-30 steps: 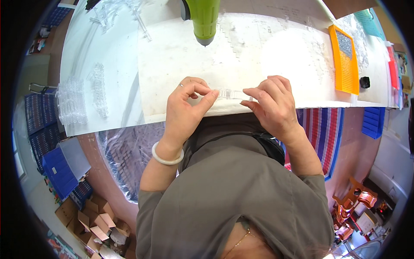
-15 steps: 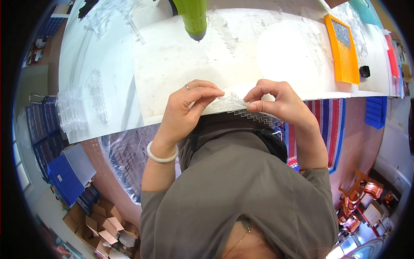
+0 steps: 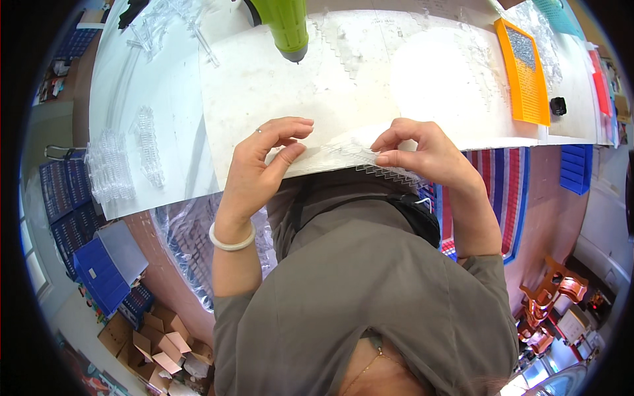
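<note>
A clear plastic strip with a zigzag edge [image 3: 389,175] lies across the near edge of the white worktable, part of it hanging over. My right hand [image 3: 426,153] pinches it between thumb and fingers near its right part. Glare on the white surface makes its left end hard to make out. Left of the strip, my left hand [image 3: 269,153] hovers by the table edge with its thumb and fingers apart and nothing between them. Beyond both hands, a green power screwdriver [image 3: 284,30] points its tip toward me.
Stacked clear toothed strips [image 3: 109,168] lie at the table's left, beside a narrower row [image 3: 149,148]. More clear pieces are scattered at the far left. An orange tray [image 3: 525,76] of small metal parts and a small black object [image 3: 558,106] are at the right.
My left hand has drawn away to the left from the clear strip, and its fingers have parted. My right hand stays almost in place with the strip. The screwdriver has shifted slightly left.
</note>
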The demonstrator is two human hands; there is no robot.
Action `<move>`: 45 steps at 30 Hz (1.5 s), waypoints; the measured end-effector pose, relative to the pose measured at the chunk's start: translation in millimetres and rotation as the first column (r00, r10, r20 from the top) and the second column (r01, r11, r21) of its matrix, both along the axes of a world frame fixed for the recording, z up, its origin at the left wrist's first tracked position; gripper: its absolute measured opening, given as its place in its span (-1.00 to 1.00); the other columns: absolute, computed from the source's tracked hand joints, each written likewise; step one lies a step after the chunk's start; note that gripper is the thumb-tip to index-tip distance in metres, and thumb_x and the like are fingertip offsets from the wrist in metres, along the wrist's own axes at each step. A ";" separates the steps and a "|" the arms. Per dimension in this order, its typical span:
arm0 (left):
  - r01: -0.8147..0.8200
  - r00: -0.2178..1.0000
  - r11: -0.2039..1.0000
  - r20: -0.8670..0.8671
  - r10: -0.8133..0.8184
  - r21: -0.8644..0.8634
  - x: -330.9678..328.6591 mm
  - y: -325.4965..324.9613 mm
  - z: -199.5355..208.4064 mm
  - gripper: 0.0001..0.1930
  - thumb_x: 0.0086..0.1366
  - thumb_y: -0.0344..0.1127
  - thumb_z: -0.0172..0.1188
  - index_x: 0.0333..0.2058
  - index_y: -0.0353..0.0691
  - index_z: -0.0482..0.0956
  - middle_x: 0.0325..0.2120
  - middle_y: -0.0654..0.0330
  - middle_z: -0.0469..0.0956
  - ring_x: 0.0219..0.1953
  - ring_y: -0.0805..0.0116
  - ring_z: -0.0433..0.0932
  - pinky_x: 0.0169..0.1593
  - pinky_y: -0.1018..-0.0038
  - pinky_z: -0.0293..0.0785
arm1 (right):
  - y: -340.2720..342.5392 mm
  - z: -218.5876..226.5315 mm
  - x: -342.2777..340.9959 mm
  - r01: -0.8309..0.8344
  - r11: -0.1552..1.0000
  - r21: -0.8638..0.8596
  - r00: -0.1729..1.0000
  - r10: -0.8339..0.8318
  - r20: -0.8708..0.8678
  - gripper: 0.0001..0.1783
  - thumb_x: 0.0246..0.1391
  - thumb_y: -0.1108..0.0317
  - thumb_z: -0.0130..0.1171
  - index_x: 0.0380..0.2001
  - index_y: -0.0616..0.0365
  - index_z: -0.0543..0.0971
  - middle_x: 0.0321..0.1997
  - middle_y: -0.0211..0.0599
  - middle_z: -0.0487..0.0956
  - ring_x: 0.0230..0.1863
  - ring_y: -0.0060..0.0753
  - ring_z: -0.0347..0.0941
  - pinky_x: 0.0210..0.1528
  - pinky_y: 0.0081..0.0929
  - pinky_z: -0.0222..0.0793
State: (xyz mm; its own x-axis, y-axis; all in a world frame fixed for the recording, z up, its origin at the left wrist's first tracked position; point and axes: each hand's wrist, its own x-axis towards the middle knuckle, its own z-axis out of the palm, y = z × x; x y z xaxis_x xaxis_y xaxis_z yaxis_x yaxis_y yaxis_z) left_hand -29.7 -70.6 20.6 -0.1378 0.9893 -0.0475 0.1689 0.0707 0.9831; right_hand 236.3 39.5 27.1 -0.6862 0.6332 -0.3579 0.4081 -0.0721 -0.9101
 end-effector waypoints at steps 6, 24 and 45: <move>0.212 0.968 0.975 -0.125 -0.219 -0.065 7.9 14.0 -1.4 -0.75 0.27 -0.56 0.31 -0.07 -0.38 0.66 -0.10 0.02 0.68 -0.15 0.25 0.67 0.00 0.41 0.57 | 0.9 2.8 -19.4 -0.091 0.986 0.137 0.995 0.084 0.053 -0.75 0.01 0.41 0.50 -0.22 0.23 0.73 -0.36 -0.34 0.60 -0.25 -0.46 0.53 -0.11 -0.48 0.43; 0.299 0.901 0.954 -0.330 -0.281 0.004 11.4 -11.6 -10.2 -0.68 0.23 -0.40 0.33 -0.03 -0.30 0.67 -0.24 0.02 0.67 -0.20 0.04 0.68 -0.08 0.26 0.58 | -11.0 -4.2 -20.0 -0.122 0.908 0.400 0.992 0.121 0.028 -0.72 -0.06 0.59 0.46 -0.23 0.28 0.64 -0.33 -0.24 0.64 -0.26 -0.37 0.58 -0.11 -0.42 0.50; -0.838 0.502 0.546 -0.380 0.777 0.011 -254.0 -58.7 -12.4 -0.70 0.23 -0.25 0.42 -0.17 -0.35 0.78 -0.40 0.27 0.68 -0.34 0.50 0.53 -0.22 0.51 0.41 | 0.4 -52.4 0.0 0.248 0.937 0.247 0.965 -0.215 -0.153 -0.69 0.27 0.57 0.24 0.07 0.30 0.60 -0.11 -0.28 0.64 -0.07 -0.49 0.58 0.07 -0.52 0.50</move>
